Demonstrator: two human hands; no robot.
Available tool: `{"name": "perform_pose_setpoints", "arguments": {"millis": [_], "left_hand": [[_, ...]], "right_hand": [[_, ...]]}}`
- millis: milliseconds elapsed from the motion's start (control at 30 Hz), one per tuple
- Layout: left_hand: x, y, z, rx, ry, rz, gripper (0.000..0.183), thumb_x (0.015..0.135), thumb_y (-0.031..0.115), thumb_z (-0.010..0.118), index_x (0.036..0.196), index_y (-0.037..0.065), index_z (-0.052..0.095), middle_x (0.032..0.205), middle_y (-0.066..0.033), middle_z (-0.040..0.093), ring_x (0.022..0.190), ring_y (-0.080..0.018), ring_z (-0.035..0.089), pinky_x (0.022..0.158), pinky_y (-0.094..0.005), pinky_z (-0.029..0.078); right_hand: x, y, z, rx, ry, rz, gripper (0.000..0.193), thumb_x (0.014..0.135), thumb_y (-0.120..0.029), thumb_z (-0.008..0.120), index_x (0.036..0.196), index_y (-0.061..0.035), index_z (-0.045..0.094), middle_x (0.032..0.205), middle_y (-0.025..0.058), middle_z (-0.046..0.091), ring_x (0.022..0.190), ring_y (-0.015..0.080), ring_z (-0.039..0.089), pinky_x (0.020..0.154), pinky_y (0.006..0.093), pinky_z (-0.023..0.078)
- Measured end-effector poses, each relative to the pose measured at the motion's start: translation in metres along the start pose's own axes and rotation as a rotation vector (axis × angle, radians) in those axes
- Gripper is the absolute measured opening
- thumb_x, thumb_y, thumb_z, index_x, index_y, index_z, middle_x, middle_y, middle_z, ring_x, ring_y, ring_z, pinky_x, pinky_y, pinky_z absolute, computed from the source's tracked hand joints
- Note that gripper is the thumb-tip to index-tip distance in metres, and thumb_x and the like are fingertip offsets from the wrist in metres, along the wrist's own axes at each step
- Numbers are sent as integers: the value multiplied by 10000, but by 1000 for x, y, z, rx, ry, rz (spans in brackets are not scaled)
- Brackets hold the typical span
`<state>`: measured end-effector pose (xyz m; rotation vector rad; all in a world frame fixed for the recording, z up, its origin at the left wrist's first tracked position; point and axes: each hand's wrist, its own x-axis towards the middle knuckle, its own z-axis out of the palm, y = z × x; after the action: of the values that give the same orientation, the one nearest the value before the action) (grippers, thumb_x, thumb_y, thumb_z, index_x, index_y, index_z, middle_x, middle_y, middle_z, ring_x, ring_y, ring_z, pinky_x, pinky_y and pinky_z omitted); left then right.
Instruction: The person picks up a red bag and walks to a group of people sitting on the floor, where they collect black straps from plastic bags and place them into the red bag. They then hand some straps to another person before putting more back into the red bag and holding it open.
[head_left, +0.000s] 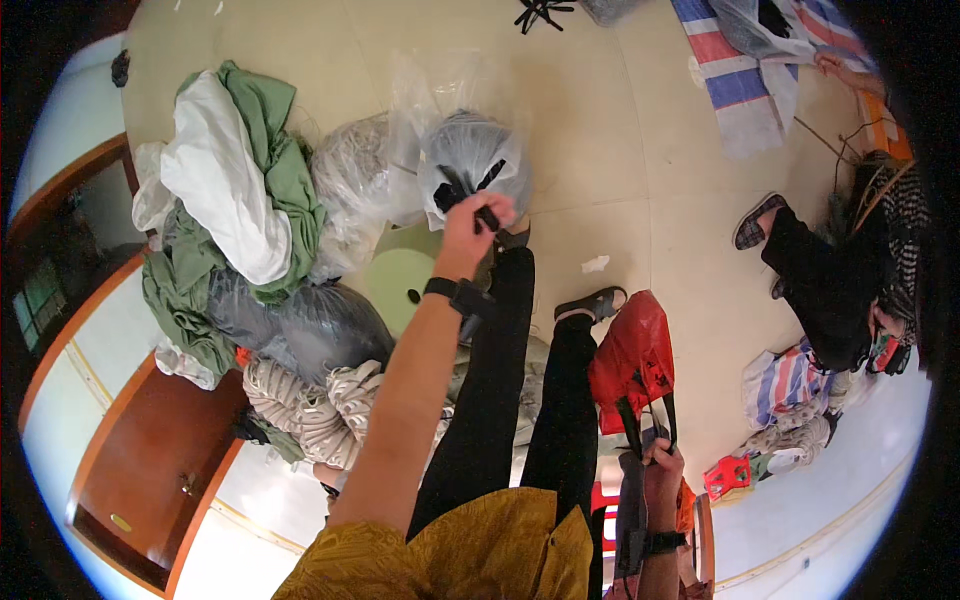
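Note:
My left hand is closed around a bundle of black straps, just over the near side of a clear plastic bag. Dark pieces show at the bag's mouth. A red bag with black handle straps hangs or rests by my right leg; I cannot tell which. My right hand is closed at the lower ends of those straps, its fingers partly hidden. Below my left hand stands a light green stool.
Green cloth, white cloth, a dark plastic sack and bundles of pale straps are heaped at left. Another person in black trousers sits at right, near a striped woven bag. A white scrap lies on the floor.

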<state>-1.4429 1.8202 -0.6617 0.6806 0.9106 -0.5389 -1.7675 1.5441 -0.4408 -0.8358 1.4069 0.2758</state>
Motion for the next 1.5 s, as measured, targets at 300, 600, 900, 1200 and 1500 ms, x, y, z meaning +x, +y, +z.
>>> {"name": "perform_pose_setpoints", "arguments": {"millis": [300, 600, 900, 1200, 1500], "left_hand": [[-26, 2, -24, 608, 316, 410, 119, 778, 81, 524, 846, -11, 489, 704, -83, 545, 539, -164, 547, 453, -274, 454], [-57, 33, -84, 1937, 251, -254, 160, 776, 95, 452, 760, -31, 550, 687, -189, 581, 563, -272, 588, 493, -374, 484], [-74, 16, 15, 1453, 102, 729, 176, 778, 177, 530, 835, 11, 518, 775, -205, 543, 757, -387, 516, 645, -432, 410], [0, 13, -71, 1828, 126, 446, 251, 710, 207, 573, 835, -5, 521, 793, -210, 554, 774, -402, 514, 664, -427, 412], [-44, 11, -56, 629, -35, -132, 136, 725, 90, 526, 828, 3, 511, 670, -80, 548, 668, -196, 595, 556, -258, 422]], "right_hand": [[-2, -20, 42, -17, 73, 27, 62, 677, -16, 518, 736, 1, 509, 634, 32, 476, 584, 126, 454, 570, 234, 356], [8, -18, 40, -10, -33, 35, 122, 680, -15, 542, 801, 1, 530, 636, 36, 497, 576, 133, 464, 552, 233, 362], [10, -12, 27, -46, -58, 2, 132, 695, -30, 539, 814, 25, 539, 646, 48, 496, 605, 137, 461, 593, 242, 352], [5, -15, 32, -46, -29, 6, 65, 702, -21, 518, 754, 16, 528, 628, 44, 479, 601, 126, 441, 602, 241, 338], [11, -9, 21, -103, 39, 1, 30, 713, -22, 506, 714, -1, 527, 630, 21, 467, 601, 107, 427, 594, 228, 329]]}}
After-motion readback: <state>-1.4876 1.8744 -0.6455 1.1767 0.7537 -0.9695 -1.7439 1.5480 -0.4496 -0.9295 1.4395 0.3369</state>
